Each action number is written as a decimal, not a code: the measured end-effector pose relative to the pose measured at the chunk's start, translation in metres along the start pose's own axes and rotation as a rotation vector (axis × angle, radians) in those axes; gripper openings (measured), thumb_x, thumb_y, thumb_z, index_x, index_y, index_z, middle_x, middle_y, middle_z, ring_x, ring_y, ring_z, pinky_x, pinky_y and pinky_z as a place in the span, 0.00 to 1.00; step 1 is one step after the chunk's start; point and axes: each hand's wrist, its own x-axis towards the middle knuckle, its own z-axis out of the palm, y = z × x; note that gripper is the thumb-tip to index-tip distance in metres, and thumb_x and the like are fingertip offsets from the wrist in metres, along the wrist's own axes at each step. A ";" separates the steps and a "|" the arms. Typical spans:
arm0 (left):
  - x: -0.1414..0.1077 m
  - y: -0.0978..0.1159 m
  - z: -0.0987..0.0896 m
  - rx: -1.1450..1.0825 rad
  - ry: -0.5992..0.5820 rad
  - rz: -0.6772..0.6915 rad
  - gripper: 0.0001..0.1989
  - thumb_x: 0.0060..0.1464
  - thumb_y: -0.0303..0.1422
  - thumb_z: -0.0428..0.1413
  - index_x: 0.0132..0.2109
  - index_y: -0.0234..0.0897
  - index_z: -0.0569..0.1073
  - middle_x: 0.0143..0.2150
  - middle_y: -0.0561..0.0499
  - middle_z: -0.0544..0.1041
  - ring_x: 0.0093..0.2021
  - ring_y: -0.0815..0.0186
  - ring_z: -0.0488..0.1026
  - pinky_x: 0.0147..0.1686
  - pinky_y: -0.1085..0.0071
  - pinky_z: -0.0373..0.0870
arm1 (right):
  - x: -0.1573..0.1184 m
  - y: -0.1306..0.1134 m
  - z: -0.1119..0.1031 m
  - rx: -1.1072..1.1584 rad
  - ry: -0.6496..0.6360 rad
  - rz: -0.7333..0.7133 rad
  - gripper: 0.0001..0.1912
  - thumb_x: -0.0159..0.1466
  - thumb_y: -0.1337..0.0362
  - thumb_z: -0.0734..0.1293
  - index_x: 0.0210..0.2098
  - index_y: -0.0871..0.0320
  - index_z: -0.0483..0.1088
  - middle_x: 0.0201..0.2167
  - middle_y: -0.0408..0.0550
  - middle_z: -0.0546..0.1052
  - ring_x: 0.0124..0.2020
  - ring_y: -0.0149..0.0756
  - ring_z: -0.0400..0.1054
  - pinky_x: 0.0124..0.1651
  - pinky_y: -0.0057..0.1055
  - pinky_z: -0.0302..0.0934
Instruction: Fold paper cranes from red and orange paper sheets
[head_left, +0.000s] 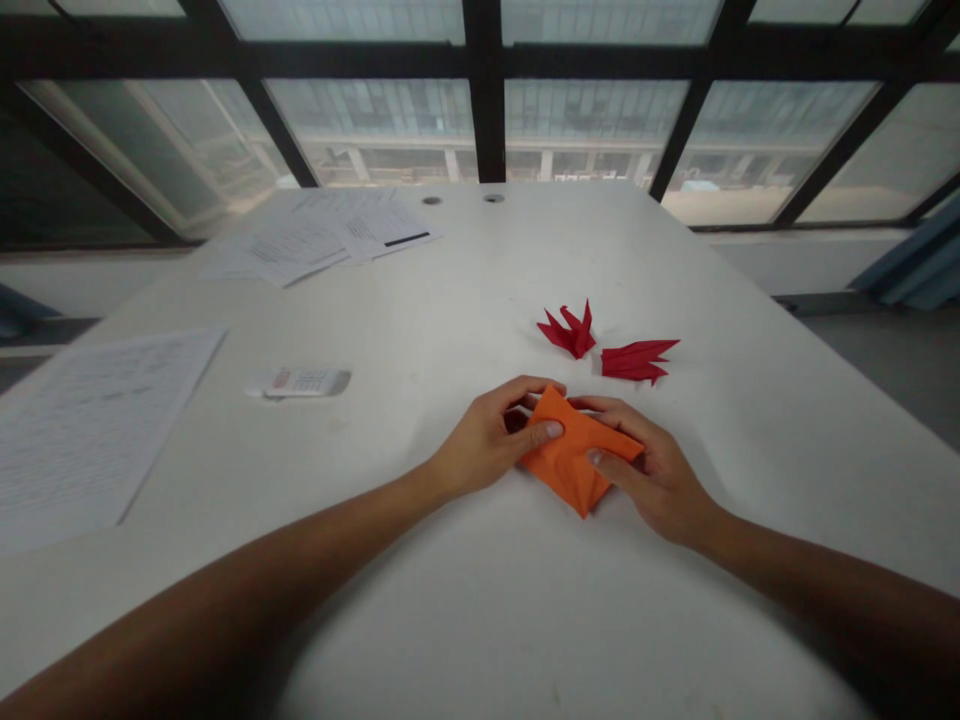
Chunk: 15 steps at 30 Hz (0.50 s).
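A folded sheet of orange origami paper (574, 450) is held between both hands, low over the white table. My left hand (502, 435) grips its left side, thumb on the upper face and fingers behind. On the right edge, my right hand (652, 470) pinches the paper with the thumb on top and the other fingers underneath. A crease runs down to the paper's lower point. Just beyond the hands lie two red folded paper figures, one with upright points (571, 332) and one lying flatter with spiky tips (637, 360).
The white table (420, 320) reaches to a window with dark frames (491, 100). Printed sheets (322, 235) lie at the back left, and another written sheet (97, 420) sits at the left edge. A small white-and-grey packet (304, 382) rests left of my hands.
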 end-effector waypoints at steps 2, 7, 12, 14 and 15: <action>0.000 0.000 0.000 -0.016 -0.018 0.017 0.23 0.59 0.40 0.65 0.59 0.38 0.74 0.51 0.43 0.79 0.48 0.59 0.77 0.48 0.64 0.74 | 0.000 0.001 0.000 -0.006 0.006 -0.024 0.12 0.66 0.65 0.69 0.49 0.49 0.75 0.63 0.50 0.73 0.64 0.48 0.67 0.66 0.47 0.59; -0.001 -0.001 -0.001 -0.051 -0.048 0.045 0.23 0.59 0.39 0.65 0.60 0.39 0.75 0.54 0.42 0.78 0.49 0.59 0.77 0.49 0.65 0.74 | 0.000 0.002 0.001 -0.017 0.010 -0.041 0.11 0.65 0.64 0.70 0.48 0.49 0.74 0.63 0.51 0.72 0.64 0.50 0.66 0.66 0.50 0.59; -0.002 -0.005 -0.002 -0.027 -0.034 0.013 0.25 0.59 0.40 0.64 0.61 0.39 0.74 0.45 0.45 0.80 0.46 0.59 0.77 0.47 0.64 0.73 | 0.002 -0.001 0.003 -0.078 0.032 -0.059 0.12 0.65 0.64 0.69 0.49 0.50 0.75 0.59 0.52 0.73 0.61 0.50 0.68 0.65 0.49 0.61; -0.002 -0.004 -0.002 -0.019 -0.029 -0.003 0.24 0.59 0.41 0.64 0.61 0.39 0.74 0.43 0.46 0.80 0.45 0.60 0.77 0.46 0.65 0.73 | 0.002 -0.002 0.004 -0.095 0.038 -0.061 0.15 0.65 0.65 0.68 0.51 0.50 0.75 0.58 0.52 0.74 0.60 0.49 0.68 0.64 0.48 0.61; -0.002 -0.004 -0.001 -0.016 -0.026 -0.011 0.24 0.59 0.41 0.64 0.60 0.39 0.74 0.43 0.46 0.79 0.44 0.60 0.77 0.45 0.66 0.73 | 0.003 -0.002 0.004 -0.100 0.041 -0.058 0.16 0.65 0.66 0.68 0.51 0.50 0.75 0.58 0.52 0.74 0.60 0.49 0.68 0.64 0.47 0.61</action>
